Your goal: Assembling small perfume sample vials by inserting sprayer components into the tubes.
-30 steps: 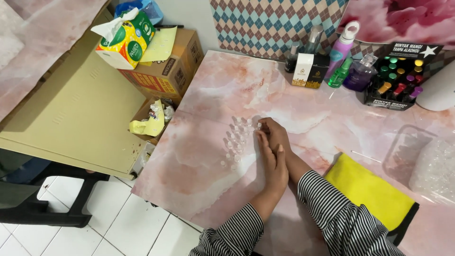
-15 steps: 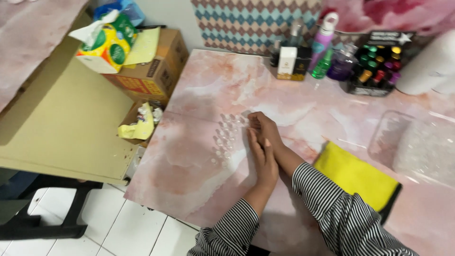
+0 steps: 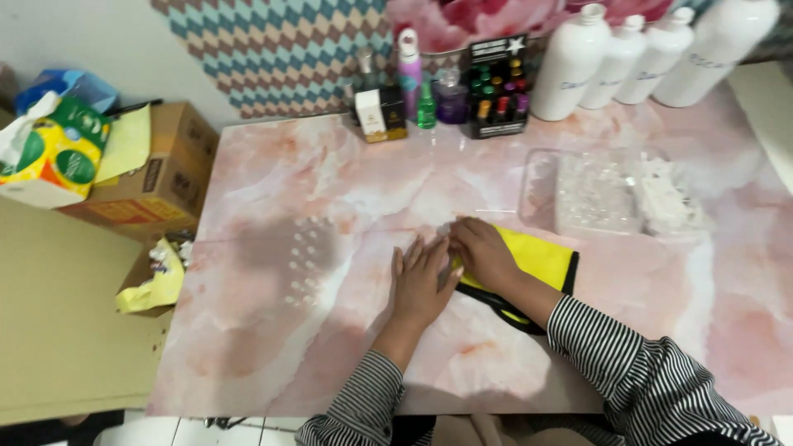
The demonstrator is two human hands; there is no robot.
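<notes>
Shifting right from the clear studs (image 3: 304, 264) | left hand (image 3: 421, 281) flat, fingers spread | right hand (image 3: 483, 252) now curled on the yellow cloth (image 3: 541, 258)

Place: a nail or beauty work corner, seemingly in a home.
Desk: pink marbled desk (image 3: 330, 190) under the fingers.
Beyond the fingers: rack of small polish bottles (image 3: 498, 97), spray bottle (image 3: 409, 70), three white bottles (image 3: 628, 58).
Right of the fingers: clear plastic trays (image 3: 595, 194).
Left of the fingers: cardboard box (image 3: 157, 177), tissue pack (image 3: 49, 153).
Floor: white tiles.
</notes>
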